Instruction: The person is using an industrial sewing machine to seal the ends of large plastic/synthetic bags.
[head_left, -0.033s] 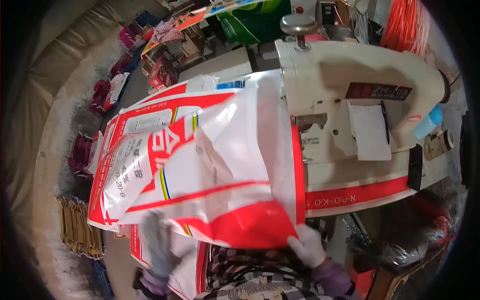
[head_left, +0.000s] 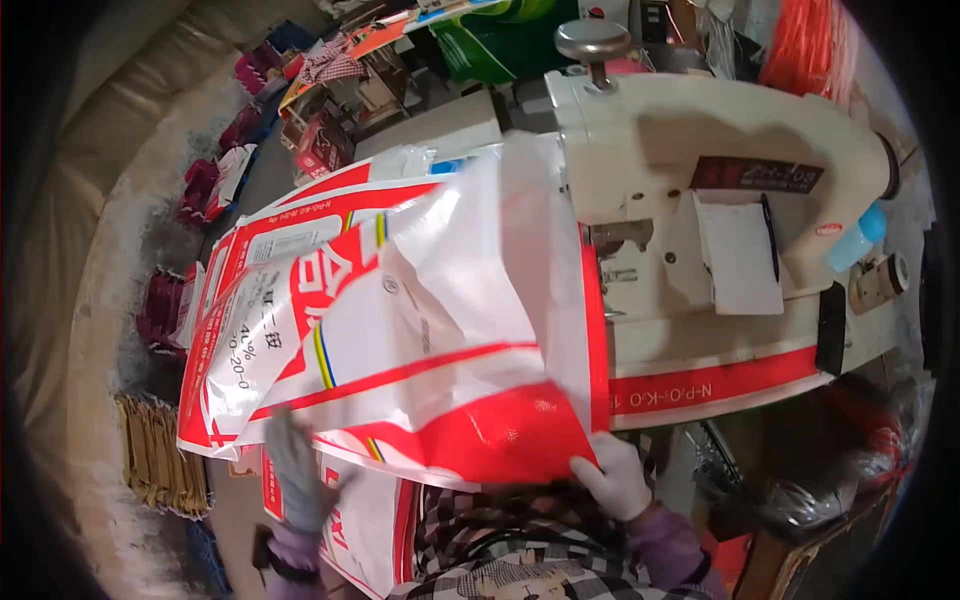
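A large white and red printed plastic sack (head_left: pixel 440 350) lies over other sacks beside the sewing machine (head_left: pixel 680 200), its upper sheet lifted and creased. At its near right corner, my right hand (head_left: pixel 615 482) in a white glove is closed on the red edge. My left hand (head_left: pixel 300 468), in a grey glove, is by the sack's near left edge with fingers stretched upward and the thumb apart, holding nothing. Under and beyond that hand, another white and red sack (head_left: pixel 365 520) hangs down next to my checkered apron (head_left: pixel 470 530).
On the machine arm rests a white notepad (head_left: pixel 740 255) with a black pen. A light blue bottle (head_left: pixel 856 240) and a thread spool (head_left: pixel 880 283) stand at right. Brown bundled sheets (head_left: pixel 165 455) and maroon bundles (head_left: pixel 165 310) line the left floor. Red strands (head_left: pixel 800 45) hang at the back.
My left hand has moved slightly up and left, and its fingers are less blurred. The sack's lifted sheet has shifted a little; my right hand keeps hold of the corner.
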